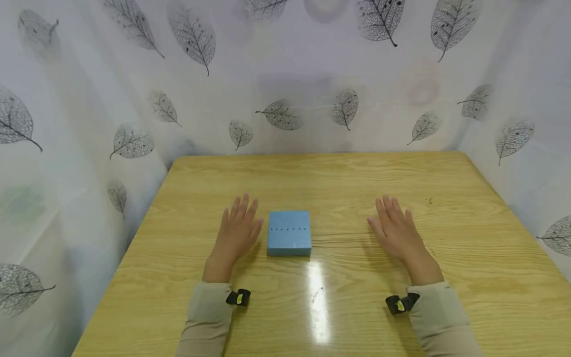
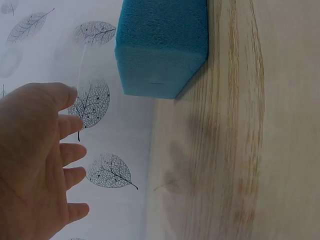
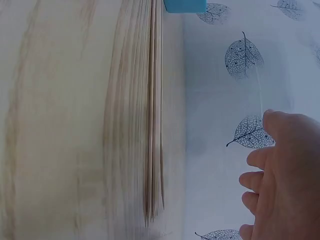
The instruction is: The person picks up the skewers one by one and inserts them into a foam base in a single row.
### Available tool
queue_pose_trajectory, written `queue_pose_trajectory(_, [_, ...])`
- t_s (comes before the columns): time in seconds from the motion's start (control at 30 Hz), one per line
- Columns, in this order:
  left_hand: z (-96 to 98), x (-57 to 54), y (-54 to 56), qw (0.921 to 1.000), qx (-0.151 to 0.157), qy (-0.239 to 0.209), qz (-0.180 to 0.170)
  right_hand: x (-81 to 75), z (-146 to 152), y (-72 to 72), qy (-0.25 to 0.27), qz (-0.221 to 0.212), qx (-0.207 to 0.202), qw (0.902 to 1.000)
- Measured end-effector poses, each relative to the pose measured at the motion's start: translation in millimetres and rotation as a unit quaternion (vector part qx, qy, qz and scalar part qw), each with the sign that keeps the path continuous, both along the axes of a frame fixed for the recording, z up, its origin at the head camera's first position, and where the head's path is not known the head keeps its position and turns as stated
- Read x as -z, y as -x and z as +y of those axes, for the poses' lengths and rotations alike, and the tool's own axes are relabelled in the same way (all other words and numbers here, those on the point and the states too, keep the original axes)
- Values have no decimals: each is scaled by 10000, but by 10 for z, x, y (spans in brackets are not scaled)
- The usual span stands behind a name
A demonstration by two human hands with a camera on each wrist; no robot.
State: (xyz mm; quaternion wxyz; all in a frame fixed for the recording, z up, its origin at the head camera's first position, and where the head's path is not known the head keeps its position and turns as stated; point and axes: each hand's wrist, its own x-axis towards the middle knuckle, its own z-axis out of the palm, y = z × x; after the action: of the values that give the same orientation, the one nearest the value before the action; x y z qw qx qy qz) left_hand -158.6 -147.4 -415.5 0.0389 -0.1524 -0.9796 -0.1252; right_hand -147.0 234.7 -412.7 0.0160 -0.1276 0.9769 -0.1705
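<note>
The left hand (image 1: 235, 230) and right hand (image 1: 398, 232) hovered apart, empty, seemingly pre-grasp; the pointed skewers (image 3: 151, 125) near the foam block (image 1: 289, 235) likely called for pinching.

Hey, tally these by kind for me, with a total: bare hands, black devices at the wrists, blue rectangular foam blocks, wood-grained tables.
Bare left hand and bare right hand: 2
Black left wrist device and black right wrist device: 2
Blue rectangular foam block: 1
Wood-grained table: 1
Total: 6
</note>
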Motion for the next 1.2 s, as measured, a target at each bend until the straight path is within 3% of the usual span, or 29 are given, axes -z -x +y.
queue_pose_trajectory(0.2, [1, -9, 36, 9982, 306, -184, -488, -57, -38, 16, 237, -157, -144, 9995])
queue_pose_trajectory(0.43, [-5, -34, 45, 9921, 678, -661, -827, -120, -100, 3, 289, -138, -282, 9991])
queue_pose_trajectory(0.73, [-7, -49, 18, 9753, 1267, -1171, -1381, -72, -151, 55, 245, -86, -311, 9992])
queue_pose_trajectory(0.97, [-63, -20, 5, 9604, 1355, -1615, -1819, -26, -164, 105, 436, -253, -433, 9978])
queue_pose_trajectory(1.2, [-82, -1, 34, 9561, 1421, -1691, -1925, 27, -166, 180, 346, -320, -491, 9977])
